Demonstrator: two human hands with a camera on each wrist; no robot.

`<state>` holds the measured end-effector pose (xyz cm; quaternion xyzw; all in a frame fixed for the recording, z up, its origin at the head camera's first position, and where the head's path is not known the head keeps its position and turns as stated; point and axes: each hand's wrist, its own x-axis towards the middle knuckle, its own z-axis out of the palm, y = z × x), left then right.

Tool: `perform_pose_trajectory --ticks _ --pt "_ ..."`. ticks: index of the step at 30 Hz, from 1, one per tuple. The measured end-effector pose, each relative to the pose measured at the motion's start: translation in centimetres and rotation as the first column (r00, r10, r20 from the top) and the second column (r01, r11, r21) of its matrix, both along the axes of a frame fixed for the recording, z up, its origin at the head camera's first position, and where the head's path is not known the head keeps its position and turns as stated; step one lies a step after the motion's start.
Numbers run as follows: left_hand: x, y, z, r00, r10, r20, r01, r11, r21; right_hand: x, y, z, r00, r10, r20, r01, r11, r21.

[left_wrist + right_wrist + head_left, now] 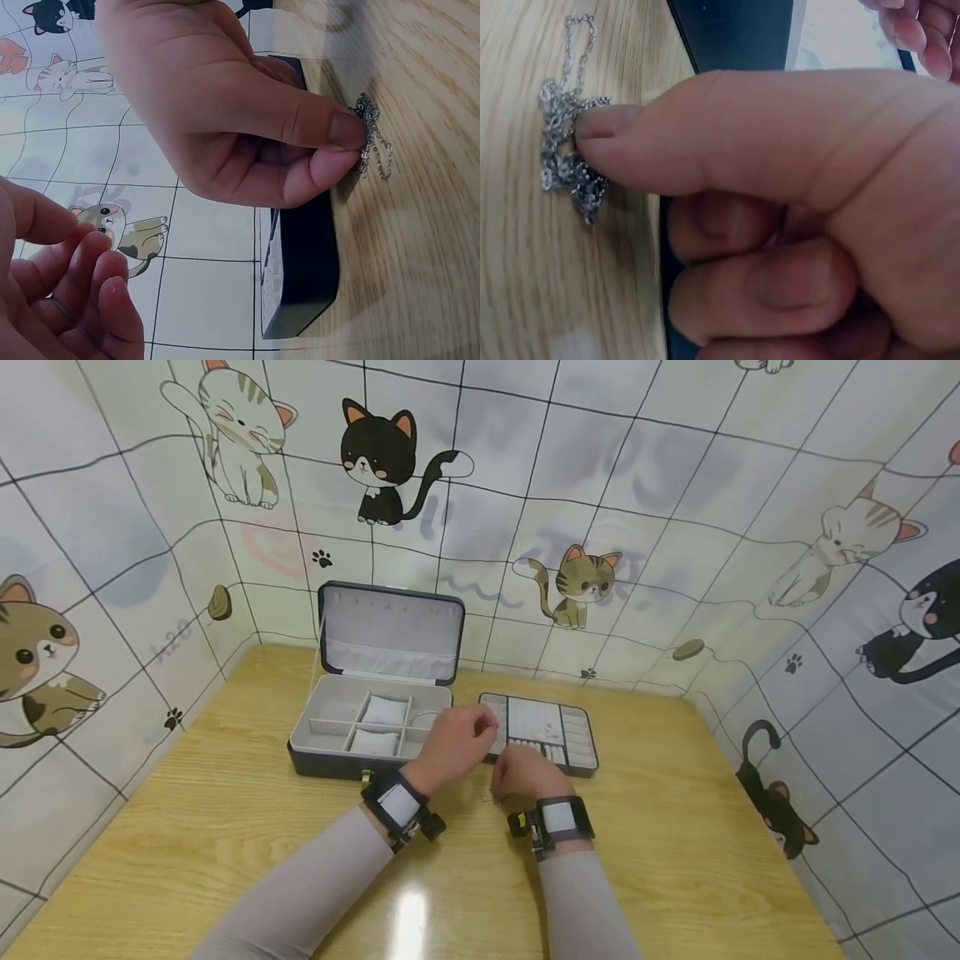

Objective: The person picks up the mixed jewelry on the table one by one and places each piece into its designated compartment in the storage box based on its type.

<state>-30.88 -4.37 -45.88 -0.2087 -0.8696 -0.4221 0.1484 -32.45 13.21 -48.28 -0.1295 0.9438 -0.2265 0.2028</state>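
Right grip (531, 772) pinches bunched chain (574, 174) — silvery, fine-linked — over woodgrain tabletop (675, 827).

Head view: bright, fairly even; white glare streak on the table (410, 920), chain (566, 142) barely resolved (just a few pixels there). Left wrist view: dimmer, soft shadow on the wood beside the right hand (247, 112). Right wrist view: slightly soft overall, upper-right background washed out, shadow near the chain.
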Motion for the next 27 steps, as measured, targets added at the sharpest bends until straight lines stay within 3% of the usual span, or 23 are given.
perform_pose_trajectory --ticks 7,12,16,19,27 --pt "0.1 0.1 0.1 0.999 -0.004 0.033 0.005 1.0 -0.016 0.1 -0.4 0.6 0.998 0.069 -0.003 -0.069 0.997 0.046" --pt "0.2 0.1 0.4 0.999 -0.017 0.028 0.017 1.0 -0.015 0.1 0.4 1.1 0.994 0.11 -0.005 -0.11 0.994 0.022" --pt "0.1 0.1 0.2 1.0 -0.021 0.006 0.021 1.0 -0.02 -0.3 1.5 1.7 0.983 0.183 -0.004 -0.183 0.98 -0.082" --pt "0.0 0.2 0.0 1.0 -0.024 -0.004 0.024 0.999 -0.028 -0.5 2.4 2.2 0.971 0.239 -0.007 -0.236 0.953 -0.189" --pt "-0.1 0.3 -0.5 1.0 -0.027 -0.002 0.027 0.999 -0.027 -0.6 4.4 4.0 0.967 0.253 -0.039 -0.247 0.882 -0.4"
